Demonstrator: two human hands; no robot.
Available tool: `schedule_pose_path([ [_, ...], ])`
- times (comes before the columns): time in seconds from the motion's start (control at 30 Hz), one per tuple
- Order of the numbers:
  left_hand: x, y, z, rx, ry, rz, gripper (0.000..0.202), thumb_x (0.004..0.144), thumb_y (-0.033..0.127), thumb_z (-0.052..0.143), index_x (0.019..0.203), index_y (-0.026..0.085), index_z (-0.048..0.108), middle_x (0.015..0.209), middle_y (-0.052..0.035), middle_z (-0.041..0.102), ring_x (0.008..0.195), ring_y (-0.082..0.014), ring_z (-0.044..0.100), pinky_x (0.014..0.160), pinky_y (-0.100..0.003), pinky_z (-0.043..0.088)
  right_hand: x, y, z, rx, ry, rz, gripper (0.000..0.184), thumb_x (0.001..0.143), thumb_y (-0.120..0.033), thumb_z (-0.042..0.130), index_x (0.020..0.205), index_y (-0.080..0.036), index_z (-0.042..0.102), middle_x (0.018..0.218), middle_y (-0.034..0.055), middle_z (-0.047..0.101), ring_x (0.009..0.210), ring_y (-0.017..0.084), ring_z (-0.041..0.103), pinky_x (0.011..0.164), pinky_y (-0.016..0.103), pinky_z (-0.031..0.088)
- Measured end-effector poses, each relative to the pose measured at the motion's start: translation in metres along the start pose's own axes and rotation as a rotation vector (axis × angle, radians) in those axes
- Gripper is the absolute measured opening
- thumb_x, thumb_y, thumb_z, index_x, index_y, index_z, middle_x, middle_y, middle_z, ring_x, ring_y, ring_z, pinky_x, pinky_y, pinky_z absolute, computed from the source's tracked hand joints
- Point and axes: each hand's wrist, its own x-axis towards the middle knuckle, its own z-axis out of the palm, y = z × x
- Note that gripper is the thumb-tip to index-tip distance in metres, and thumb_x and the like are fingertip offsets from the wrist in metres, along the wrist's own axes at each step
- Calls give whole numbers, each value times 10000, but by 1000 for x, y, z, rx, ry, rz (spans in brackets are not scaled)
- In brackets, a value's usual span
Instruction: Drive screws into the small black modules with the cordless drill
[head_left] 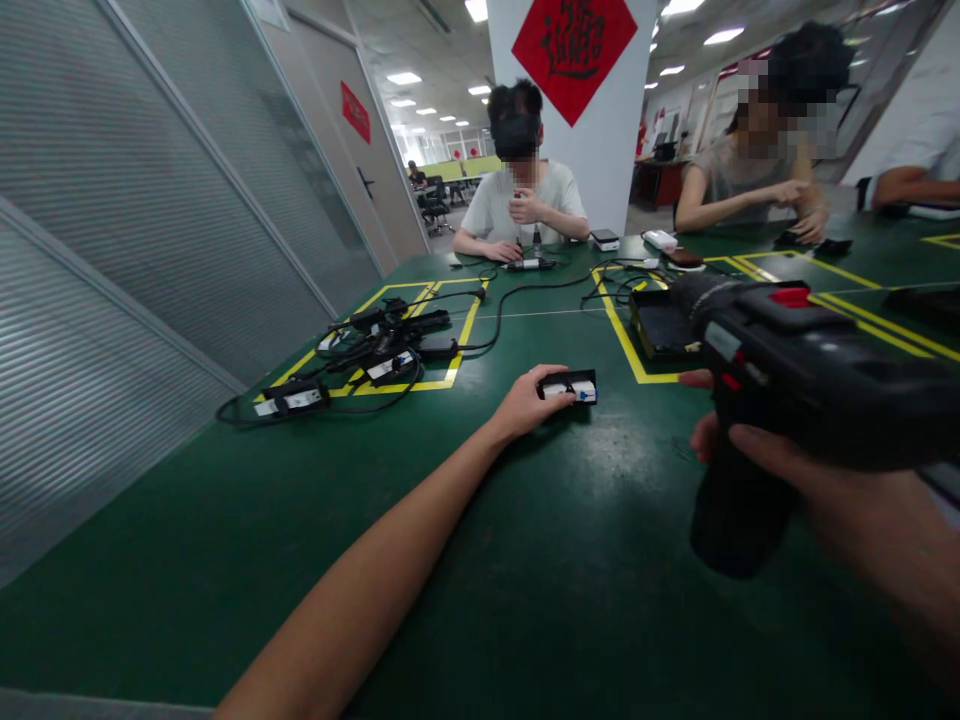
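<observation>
My left hand [527,402] is closed on a small black rectangular housing [589,379] lying on the green table. White and blue parts show inside that housing, and my thumb rests along its near side. In the right foreground, my right hand [817,480] grips a black cordless drill [825,375] with red accents, raised above the table. The drill's front end points left and away from me, toward the far side. Whether a bit sits in its chuck cannot be made out.
On the left, black power adapters with cables [390,335] lie in a yellow-taped area. A black tray [656,325] stands behind the drill, among more cables. Across the green table [337,560] a person [521,190] handles a tool; another person [750,180] sits at right.
</observation>
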Motion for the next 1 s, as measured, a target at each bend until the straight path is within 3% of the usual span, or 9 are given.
schedule_pose_path([
  [0.13, -1, 0, 0, 7, 7, 7, 503, 744, 397, 640, 1179, 160, 553, 1098, -97, 613, 898, -195, 597, 798, -325, 479, 9, 17, 13, 364, -66, 72, 147, 854, -347, 512, 920, -265, 615, 666, 22, 584, 603, 180, 557, 594, 324, 479],
  [0.2, 0, 0, 0, 4, 5, 1, 504, 742, 401, 641, 1175, 158, 554, 1089, -98, 616, 883, -192, 599, 788, -321, 480, 10, 24, 16, 492, -93, 117, 153, 869, -319, 480, 880, -257, 619, 646, 23, 566, 592, 177, 539, 576, 320, 460],
  [0.4, 1, -2, 0, -41, -19, -14, 499, 728, 384, 655, 1162, 156, 558, 1065, -93, 624, 849, -181, 604, 756, -309, 482, 0, 21, 5, 406, -130, 150, 324, 858, -301, 439, 1127, -282, 619, 587, 40, 564, 580, 211, 519, 565, 353, 425],
  [0.5, 2, -2, 0, -78, -39, -25, 508, 728, 378, 654, 1170, 151, 548, 1048, -90, 627, 820, -173, 604, 718, -290, 480, -5, 21, 3, 463, -162, 213, 305, 847, -290, 416, 1039, -273, 652, 567, 56, 555, 535, 219, 509, 521, 368, 411],
  [0.63, 2, -3, 0, -87, -38, -20, 511, 727, 382, 650, 1170, 147, 550, 1023, -84, 631, 804, -172, 598, 698, -281, 471, -8, 30, 7, 667, -208, 282, 234, 844, -274, 427, 868, -251, 659, 702, 70, 585, 512, 181, 508, 531, 359, 436],
  [0.8, 3, -4, 1, -83, -42, -28, 512, 728, 388, 655, 1167, 148, 546, 1051, -84, 626, 863, -183, 600, 756, -295, 471, -9, 42, 7, 518, -290, 271, 293, 851, -361, 472, 1061, -236, 633, 587, 44, 595, 535, 208, 556, 472, 315, 428],
  [1.0, 5, -9, 1, -93, -61, -30, 519, 732, 397, 657, 1171, 150, 536, 1037, -85, 629, 835, -175, 600, 750, -296, 475, -14, 45, 3, 333, -315, 174, 341, 773, -392, 631, 1097, -292, 590, 703, -7, 650, 484, 150, 562, 431, 253, 418],
])
